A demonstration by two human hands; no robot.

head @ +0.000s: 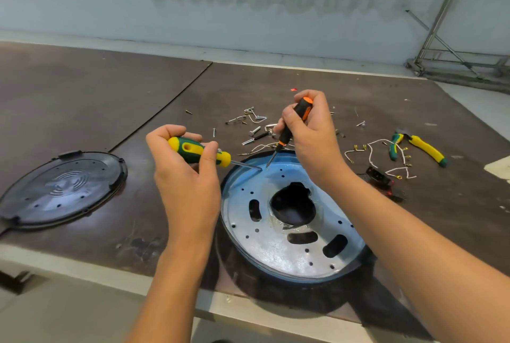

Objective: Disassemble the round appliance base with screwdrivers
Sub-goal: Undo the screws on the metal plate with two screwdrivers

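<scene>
Round appliance base (265,246) lay flat on the counter (138,94), near the front edge, metal plate up, central opening exposed. Being round, it had no long axis of its own. The working spot was on its far-left rim.

Both blade tips converged on that spot, just beside each other. Whether either was seated in a screw head could not be told.

Green-and-yellow screwdriver (198,151): long axis close to level, handle to the left, off the base, tip pointing right and slightly down onto the rim. The left grip (182,166) was clenched round its handle, fingers and thumb wrapped.

Orange-and-black screwdriver (295,124): long axis steep, handle up and leaning away to the right, tip pointing down and left. The right grip (311,138) grasped its handle from above the base's far edge.

Judgement: the spot lay right of the left grip and below-left of the right grip. The right blade, nearly upright, looked better placed to turn a screw, and the level left blade to pry or steady.

Outward: black cover (63,191) well apart to the left. Loose screws and clips (254,122) lay beyond the base. Wires (372,155) and pliers (425,148) lay to the right.
</scene>
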